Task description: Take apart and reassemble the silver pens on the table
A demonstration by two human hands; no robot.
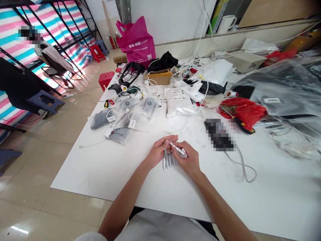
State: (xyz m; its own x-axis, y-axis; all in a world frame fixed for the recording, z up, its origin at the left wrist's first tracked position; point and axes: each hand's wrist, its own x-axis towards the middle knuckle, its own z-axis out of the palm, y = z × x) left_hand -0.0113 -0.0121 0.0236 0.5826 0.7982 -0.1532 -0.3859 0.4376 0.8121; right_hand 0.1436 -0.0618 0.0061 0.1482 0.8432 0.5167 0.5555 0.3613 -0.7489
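Observation:
My right hand is closed around a white pen, which tilts toward my left hand. My left hand is closed on a slim grey pen, with a small yellowish tip showing above the fingers. Both hands are close together, almost touching, over the white table. Right below them lie several clear-and-silver pens side by side, partly covered by the fingers.
Frosted pouches and cables lie to the left on the table. A white package sits straight ahead. A blurred dark device with a grey cable and a red bag are on the right. A person is at far left.

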